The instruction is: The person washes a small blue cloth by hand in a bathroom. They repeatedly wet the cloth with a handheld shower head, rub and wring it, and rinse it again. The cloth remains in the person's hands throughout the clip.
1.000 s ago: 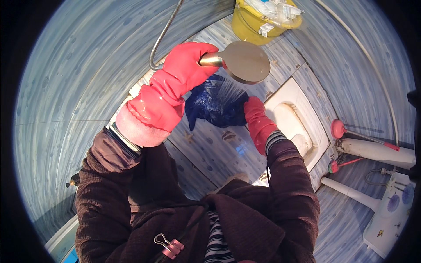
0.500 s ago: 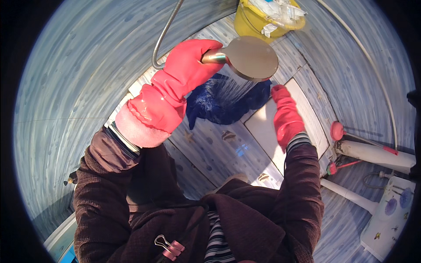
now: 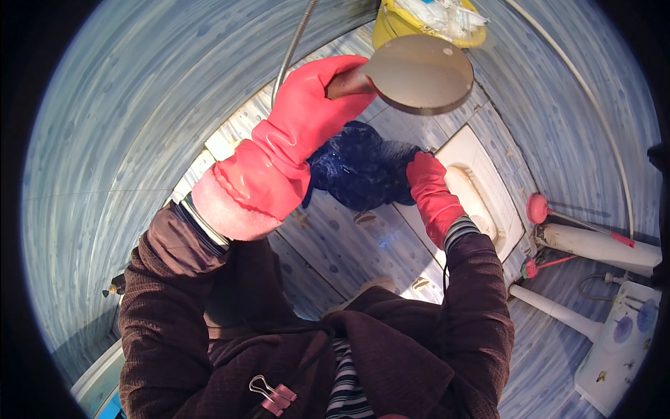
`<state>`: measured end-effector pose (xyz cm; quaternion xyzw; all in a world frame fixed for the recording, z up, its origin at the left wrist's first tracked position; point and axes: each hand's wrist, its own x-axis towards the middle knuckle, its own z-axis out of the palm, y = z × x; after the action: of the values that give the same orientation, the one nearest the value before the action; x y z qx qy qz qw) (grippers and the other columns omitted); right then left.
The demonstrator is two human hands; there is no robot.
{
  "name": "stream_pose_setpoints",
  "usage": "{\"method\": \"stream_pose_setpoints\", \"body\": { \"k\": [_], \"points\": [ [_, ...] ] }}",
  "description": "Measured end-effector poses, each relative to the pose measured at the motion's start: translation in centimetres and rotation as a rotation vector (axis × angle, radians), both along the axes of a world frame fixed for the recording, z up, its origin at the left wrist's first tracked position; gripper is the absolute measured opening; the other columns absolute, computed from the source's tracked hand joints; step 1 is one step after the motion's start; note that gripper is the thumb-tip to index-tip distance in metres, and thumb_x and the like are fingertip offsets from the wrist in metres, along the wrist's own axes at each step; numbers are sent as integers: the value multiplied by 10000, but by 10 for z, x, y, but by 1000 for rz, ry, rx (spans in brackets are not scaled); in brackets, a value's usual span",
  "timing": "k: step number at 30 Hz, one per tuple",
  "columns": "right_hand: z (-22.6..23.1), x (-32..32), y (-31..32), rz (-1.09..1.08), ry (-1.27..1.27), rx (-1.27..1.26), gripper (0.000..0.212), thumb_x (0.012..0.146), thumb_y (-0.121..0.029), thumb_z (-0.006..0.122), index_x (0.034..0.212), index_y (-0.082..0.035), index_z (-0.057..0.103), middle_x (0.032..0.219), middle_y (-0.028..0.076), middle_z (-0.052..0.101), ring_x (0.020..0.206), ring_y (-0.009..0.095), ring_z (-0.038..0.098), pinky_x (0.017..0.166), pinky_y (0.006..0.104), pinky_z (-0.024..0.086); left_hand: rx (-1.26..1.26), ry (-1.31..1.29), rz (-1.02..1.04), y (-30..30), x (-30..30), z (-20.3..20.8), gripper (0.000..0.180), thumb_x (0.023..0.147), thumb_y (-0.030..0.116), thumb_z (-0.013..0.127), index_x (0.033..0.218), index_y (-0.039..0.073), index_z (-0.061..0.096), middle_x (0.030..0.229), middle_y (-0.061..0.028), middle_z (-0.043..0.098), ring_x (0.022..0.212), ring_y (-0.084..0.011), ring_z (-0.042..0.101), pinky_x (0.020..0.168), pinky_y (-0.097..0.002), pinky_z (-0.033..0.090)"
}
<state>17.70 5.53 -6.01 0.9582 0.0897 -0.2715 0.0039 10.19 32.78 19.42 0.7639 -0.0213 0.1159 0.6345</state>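
Both my hands wear pink-red rubber gloves. My left hand [image 3: 335, 87] is closed round the handle of a round shower head [image 3: 422, 73], held up above the floor with its hose trailing behind. Beneath it a wet, dark blue cloth [image 3: 359, 167] lies bunched on the tiles, its kind hard to make out. My right hand [image 3: 429, 185] is closed at the cloth's right end, gripping it; the fingertips are partly hidden. The shower head's underside is out of sight.
A squat toilet [image 3: 481, 171] is set in the floor just right of the cloth. Beyond stands a yellow bucket [image 3: 398, 28] with white waste. A plunger [image 3: 537, 208], a white pipe [image 3: 600, 248] and a cistern [image 3: 618, 349] are at the right. A metal hose [image 3: 293, 52] hangs at the left wall.
My left hand has carried the shower head right and slightly farther off. My right hand has moved left and nearer with the cloth's end, uncovering more of the toilet bowl.
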Motion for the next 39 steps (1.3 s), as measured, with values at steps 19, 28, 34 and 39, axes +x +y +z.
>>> {"method": "stream_pose_setpoints", "body": {
  "k": [19,28,34,39],
  "points": [
    [-37,-83,122,382,-563,766,462,772,-214,731,1224,-143,667,1308,131,609,1237,373,555,1067,522,407,241,-129,145,4,13,-14,335,862,265,798,1127,67,748,947,-167,730,881,-345,701,800,-392,544],
    [-24,-78,118,715,-544,620,641,792,-422,692,1390,-216,587,1461,94,538,1327,403,477,1036,630,381,180,-76,141,10,12,-17,347,879,285,798,1140,63,746,906,-127,729,825,-269,699,770,-357,546],
    [-51,-76,93,329,-719,322,603,806,-402,702,1339,-129,632,1428,100,563,1335,417,487,1095,601,375,200,-64,154,8,16,-20,367,876,308,807,1154,76,748,916,-142,738,843,-296,712,783,-367,556],
    [-20,-44,66,503,-238,569,535,817,-358,696,1315,-167,653,1346,82,606,1302,353,523,1082,588,388,372,-136,163,14,18,-23,385,863,313,820,1153,69,751,951,-153,751,874,-316,723,794,-376,562]
  ]
}}
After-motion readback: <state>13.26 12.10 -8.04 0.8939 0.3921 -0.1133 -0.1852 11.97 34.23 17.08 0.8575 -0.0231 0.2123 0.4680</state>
